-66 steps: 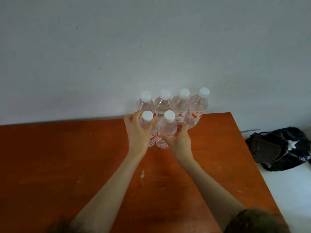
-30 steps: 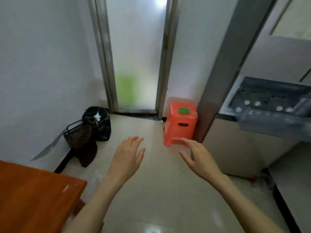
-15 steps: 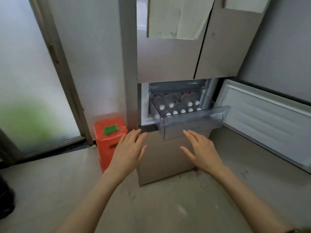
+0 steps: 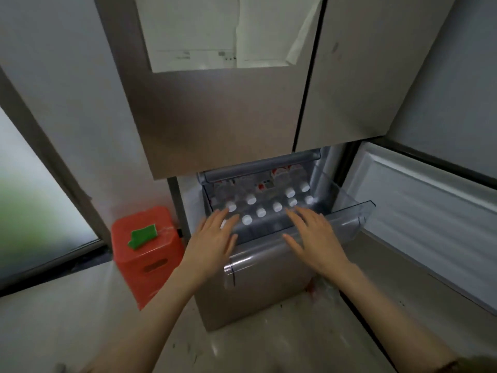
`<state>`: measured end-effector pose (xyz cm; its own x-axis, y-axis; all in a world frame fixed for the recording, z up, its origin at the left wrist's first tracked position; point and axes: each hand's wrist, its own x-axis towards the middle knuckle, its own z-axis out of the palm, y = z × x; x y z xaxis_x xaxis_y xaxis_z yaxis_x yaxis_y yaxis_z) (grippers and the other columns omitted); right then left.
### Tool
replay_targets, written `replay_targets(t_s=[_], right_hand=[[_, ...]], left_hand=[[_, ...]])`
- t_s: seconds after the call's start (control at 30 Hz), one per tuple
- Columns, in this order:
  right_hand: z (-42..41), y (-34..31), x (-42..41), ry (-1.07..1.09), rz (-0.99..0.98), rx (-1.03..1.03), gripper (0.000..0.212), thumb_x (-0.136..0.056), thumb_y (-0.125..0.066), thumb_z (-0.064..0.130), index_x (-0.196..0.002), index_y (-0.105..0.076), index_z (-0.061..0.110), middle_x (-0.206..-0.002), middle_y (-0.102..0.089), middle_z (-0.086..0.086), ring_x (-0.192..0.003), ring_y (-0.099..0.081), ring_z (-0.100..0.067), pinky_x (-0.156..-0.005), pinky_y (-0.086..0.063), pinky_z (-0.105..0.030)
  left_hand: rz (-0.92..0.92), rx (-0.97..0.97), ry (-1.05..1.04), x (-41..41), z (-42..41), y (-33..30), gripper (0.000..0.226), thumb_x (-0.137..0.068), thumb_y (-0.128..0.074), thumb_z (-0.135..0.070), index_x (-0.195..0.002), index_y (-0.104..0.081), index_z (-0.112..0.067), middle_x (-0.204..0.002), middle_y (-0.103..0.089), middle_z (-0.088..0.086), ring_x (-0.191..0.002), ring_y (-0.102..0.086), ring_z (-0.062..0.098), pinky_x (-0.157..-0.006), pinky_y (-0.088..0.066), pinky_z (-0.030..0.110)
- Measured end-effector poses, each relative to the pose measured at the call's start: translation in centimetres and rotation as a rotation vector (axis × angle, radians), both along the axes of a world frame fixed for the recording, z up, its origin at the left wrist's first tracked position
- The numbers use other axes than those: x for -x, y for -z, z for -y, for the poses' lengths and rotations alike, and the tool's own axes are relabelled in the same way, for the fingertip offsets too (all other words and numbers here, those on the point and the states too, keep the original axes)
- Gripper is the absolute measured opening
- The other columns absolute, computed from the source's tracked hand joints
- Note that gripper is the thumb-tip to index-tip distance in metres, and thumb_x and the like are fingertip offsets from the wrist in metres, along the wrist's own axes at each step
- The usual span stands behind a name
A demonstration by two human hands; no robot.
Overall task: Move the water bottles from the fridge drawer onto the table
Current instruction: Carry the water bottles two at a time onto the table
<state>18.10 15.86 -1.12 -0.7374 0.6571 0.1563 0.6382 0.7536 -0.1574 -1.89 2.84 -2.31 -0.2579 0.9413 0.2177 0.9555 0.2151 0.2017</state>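
A clear plastic fridge drawer (image 4: 347, 224) stands pulled out below the closed upper fridge doors. Inside it stand several water bottles (image 4: 261, 211) with white caps and red-and-white labels. My left hand (image 4: 215, 242) hovers open over the drawer's front left corner, fingertips close to a cap. Over the front right part my right hand (image 4: 314, 238) is spread open, fingertips near another cap. Neither hand holds anything. The table is out of view.
An orange plastic stool (image 4: 146, 251) with a green patch stands on the floor left of the fridge. The lower fridge door (image 4: 427, 224) hangs open to the right. A frosted glass door (image 4: 35, 205) is at far left. Papers (image 4: 223, 33) are stuck on the upper fridge door.
I turned from the table, where both hands held bottles, toward the fridge. Both empty hands have moved forward and now reach over the open drawer's front edge.
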Motion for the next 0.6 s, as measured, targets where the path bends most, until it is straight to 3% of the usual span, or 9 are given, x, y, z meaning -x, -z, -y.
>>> replay_targets(t_s=[0.23,0.33,0.43,0.5,0.6], right_hand=[[-10.9,3.7,4.3,-0.013,0.100,0.110,0.054,-0.092,-0.040,0.047,-0.140,-0.030,0.024,-0.149,-0.029,-0.005,-0.139,-0.021,-0.024,-0.113,-0.019,-0.047],[-14.6,5.2,6.4,-0.084,0.175,0.150,0.052,-0.092,-0.044,0.044,-0.138,-0.033,0.023,-0.144,-0.036,-0.005,-0.134,-0.028,-0.025,-0.111,-0.023,-0.044],[-16.6,6.4,9.6,-0.150,0.229,0.172,0.050,-0.093,-0.042,0.041,-0.137,-0.036,0.018,-0.139,-0.043,-0.010,-0.127,-0.038,-0.028,-0.102,-0.030,-0.039],[-16.9,7.3,11.6,-0.168,0.242,0.219,0.047,-0.093,-0.042,0.042,-0.133,-0.040,0.017,-0.134,-0.048,-0.011,-0.121,-0.044,-0.030,-0.094,-0.037,-0.038],[-17.3,8.5,14.2,-0.124,0.212,0.357,0.045,-0.092,-0.044,0.043,-0.128,-0.045,0.016,-0.127,-0.053,-0.012,-0.113,-0.051,-0.031,-0.088,-0.042,-0.038]], left_hand=[[0.048,0.144,-0.129,2.0,-9.2,3.5,0.051,-0.093,-0.042,-0.022,-0.142,-0.027,-0.019,-0.150,-0.023,0.010,-0.138,-0.023,0.026,-0.111,-0.025,0.037],[0.119,0.228,-0.263,2.5,-12.8,4.7,0.061,-0.091,-0.042,-0.013,-0.146,-0.014,-0.020,-0.151,-0.019,0.012,-0.136,-0.024,0.031,-0.108,-0.030,0.040],[0.171,0.318,-0.395,3.2,-15.6,5.6,0.073,-0.090,-0.042,-0.004,-0.148,-0.003,-0.025,-0.155,-0.006,0.011,-0.140,-0.013,0.034,-0.109,-0.028,0.043],[0.186,0.324,-0.462,3.5,-16.7,6.4,0.072,-0.089,-0.041,-0.001,-0.147,-0.006,-0.027,-0.154,-0.005,0.012,-0.139,-0.017,0.036,-0.102,-0.036,0.045],[0.204,0.296,-0.553,3.8,-17.9,7.4,0.062,-0.093,-0.037,-0.004,-0.144,-0.015,-0.031,-0.149,-0.016,0.016,-0.126,-0.038,0.039,-0.083,-0.046,0.045]])
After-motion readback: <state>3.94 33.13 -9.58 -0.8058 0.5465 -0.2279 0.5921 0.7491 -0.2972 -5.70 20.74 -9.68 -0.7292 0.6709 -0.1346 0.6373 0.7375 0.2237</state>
